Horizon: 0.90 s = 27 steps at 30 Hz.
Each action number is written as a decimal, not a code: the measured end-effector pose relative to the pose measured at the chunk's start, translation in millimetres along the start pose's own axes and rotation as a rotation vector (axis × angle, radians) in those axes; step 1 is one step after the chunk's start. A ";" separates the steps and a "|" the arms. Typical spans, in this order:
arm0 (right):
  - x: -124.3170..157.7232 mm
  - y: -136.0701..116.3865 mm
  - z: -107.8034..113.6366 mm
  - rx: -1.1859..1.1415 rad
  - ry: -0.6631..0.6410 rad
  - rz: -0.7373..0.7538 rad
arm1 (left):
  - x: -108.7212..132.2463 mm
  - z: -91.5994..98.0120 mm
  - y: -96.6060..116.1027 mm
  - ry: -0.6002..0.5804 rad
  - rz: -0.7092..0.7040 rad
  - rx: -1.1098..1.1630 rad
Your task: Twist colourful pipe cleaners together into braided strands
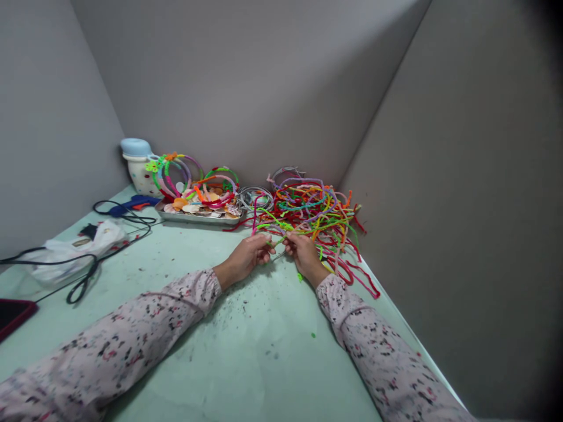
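My left hand [249, 255] and my right hand [303, 253] meet near the middle of the table, each with its fingers pinched. A short stretch of green pipe cleaner [278, 241] spans the small gap between them, gripped at both sides. Its ends are partly hidden by my fingers. Right behind my hands spreads a tangled heap of coloured pipe cleaners [308, 202], in red, pink, yellow, green, purple and blue. Some strands trail past my right wrist.
A metal tray [200, 219] of seashells stands at the back left, with pipe-cleaner rings [169, 176] on it. Beside it are a white cup with a blue lid [139, 167], a white plastic bag [73, 249], a black cable [83, 281] and a red-edged phone [15, 316]. Walls bound the table.
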State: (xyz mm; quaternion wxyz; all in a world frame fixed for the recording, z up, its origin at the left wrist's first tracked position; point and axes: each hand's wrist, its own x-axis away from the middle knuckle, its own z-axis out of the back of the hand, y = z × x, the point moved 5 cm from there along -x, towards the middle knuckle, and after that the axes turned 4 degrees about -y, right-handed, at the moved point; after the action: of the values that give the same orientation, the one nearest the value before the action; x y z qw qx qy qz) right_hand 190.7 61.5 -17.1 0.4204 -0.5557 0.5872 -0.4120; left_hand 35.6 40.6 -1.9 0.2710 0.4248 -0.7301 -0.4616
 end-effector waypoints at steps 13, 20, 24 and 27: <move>-1.5 1.2 3.1 -0.036 0.014 0.020 | -2.2 -2.7 -6.3 -0.010 0.120 -0.253; -1.9 0.3 5.7 -0.044 0.027 0.046 | -1.5 -4.0 -7.1 0.009 0.207 -0.269; -2.4 1.3 7.8 -0.061 0.059 0.056 | -0.6 -6.1 -7.1 -0.029 0.218 -0.305; -2.6 1.3 8.9 -0.082 0.080 0.054 | -1.6 -6.9 -7.1 -0.069 0.189 -0.346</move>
State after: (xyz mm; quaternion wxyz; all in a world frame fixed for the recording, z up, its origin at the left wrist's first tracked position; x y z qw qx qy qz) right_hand 198.9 64.0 -21.0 0.3843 -0.5394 0.6348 -0.3980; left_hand 44.4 37.5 -5.4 0.3569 0.2854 -0.6852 -0.5672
